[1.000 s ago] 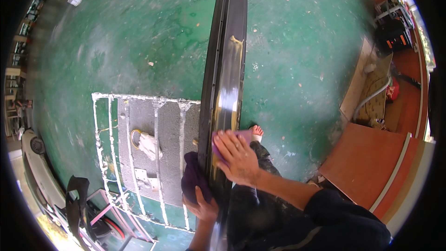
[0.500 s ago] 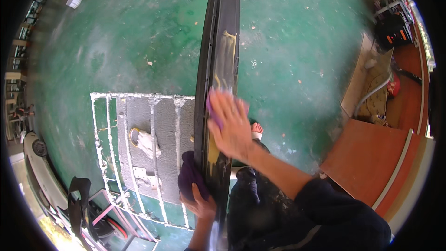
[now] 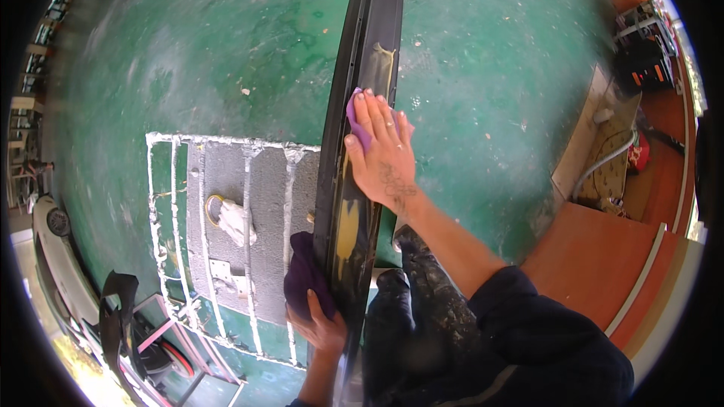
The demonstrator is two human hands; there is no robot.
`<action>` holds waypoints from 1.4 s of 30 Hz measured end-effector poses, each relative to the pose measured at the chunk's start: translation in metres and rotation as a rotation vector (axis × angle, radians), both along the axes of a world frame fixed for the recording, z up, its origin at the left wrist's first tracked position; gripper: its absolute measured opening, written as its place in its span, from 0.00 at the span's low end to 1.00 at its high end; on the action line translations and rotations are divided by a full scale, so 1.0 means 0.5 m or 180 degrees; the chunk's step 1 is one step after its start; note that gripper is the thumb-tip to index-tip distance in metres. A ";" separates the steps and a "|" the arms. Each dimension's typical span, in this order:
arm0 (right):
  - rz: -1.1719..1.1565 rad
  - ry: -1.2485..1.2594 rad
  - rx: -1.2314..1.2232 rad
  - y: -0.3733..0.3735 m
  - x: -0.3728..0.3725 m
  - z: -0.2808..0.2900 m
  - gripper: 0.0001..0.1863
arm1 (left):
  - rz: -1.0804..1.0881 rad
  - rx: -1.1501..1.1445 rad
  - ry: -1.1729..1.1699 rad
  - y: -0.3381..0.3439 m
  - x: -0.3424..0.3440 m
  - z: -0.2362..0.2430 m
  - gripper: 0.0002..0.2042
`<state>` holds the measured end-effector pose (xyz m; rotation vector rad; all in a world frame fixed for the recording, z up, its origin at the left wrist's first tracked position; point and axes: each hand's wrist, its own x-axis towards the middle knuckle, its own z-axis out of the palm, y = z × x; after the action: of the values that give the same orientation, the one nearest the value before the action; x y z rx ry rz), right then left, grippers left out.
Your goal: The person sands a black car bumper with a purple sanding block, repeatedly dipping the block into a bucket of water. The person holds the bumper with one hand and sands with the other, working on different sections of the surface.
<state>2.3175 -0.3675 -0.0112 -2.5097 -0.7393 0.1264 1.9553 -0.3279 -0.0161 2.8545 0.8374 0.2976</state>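
A long black panel [image 3: 348,158], with yellowish patches [image 3: 348,230] on its face, runs from far to near through the middle. My right hand [image 3: 383,158] lies on it with fingers stretched, pressing a thin purple sheet [image 3: 356,119] against the surface. Whether that sheet is cloth or abrasive paper I cannot tell, since the palm hides most of it. Closer to me, my left hand [image 3: 320,329] clasps a bunched dark purple cloth [image 3: 305,275] at the panel's left side.
On the green floor [image 3: 226,45] at left stands a white-crusted metal rack [image 3: 249,173] over a grey speckled board [image 3: 226,249]. A white roll with a yellow ring [image 3: 235,220] rests there. Red-brown boards [image 3: 584,264] occupy the right side; black trim [image 3: 121,324] is at lower left.
My right hand has slid farther along the panel with the purple sheet, uncovering more of a yellowish patch. My left hand still holds the dark cloth in nearly the same place.
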 end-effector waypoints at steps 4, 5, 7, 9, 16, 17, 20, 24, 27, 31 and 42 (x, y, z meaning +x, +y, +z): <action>0.0344 0.0531 0.0278 -0.024 -0.194 -0.002 0.43 | -0.0005 0.0090 0.0000 0.011 -0.006 0.001 0.32; 0.0499 0.0623 0.0328 -0.050 -0.260 -0.002 0.43 | -0.0038 0.0053 -0.0036 0.011 -0.003 -0.001 0.32; 0.0807 0.0708 0.0078 -0.080 -0.263 0.017 0.42 | -0.0058 -0.0004 -0.0044 0.011 -0.008 0.000 0.33; 0.0661 0.0689 0.0118 -0.053 -0.145 -0.007 0.40 | -0.0041 -0.0029 0.0013 0.011 -0.020 0.007 0.33; 0.0296 -0.0045 0.0128 -0.027 -0.061 -0.027 0.41 | 0.0033 -0.0004 0.0156 0.011 -0.028 -0.009 0.35; 0.0491 0.0008 0.0117 -0.036 -0.079 -0.020 0.41 | 0.0047 0.0009 0.0157 0.014 -0.030 -0.012 0.35; 0.1044 0.0116 0.0015 -0.067 -0.097 -0.016 0.42 | 0.0011 -0.0050 0.0006 0.014 -0.030 -0.005 0.36; 0.0059 -0.0435 -0.0058 -0.004 0.117 -0.032 0.40 | 0.0066 -0.0125 0.0032 0.002 -0.005 0.004 0.35; -0.0195 -0.0213 0.0000 -0.007 0.099 -0.032 0.38 | 0.0001 -0.0003 0.0020 0.009 -0.006 -0.008 0.35; 0.0399 0.0549 0.0038 -0.095 -0.268 -0.041 0.44 | 0.0028 0.0107 -0.0023 0.015 -0.007 -0.004 0.34; -0.0444 0.0668 0.0183 -0.053 -0.228 0.009 0.39 | 0.0117 0.0112 0.0040 0.007 -0.006 0.001 0.34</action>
<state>2.2035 -0.3942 -0.0065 -2.4369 -0.4752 0.3094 1.9523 -0.3243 -0.0157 2.8789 0.8968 0.3021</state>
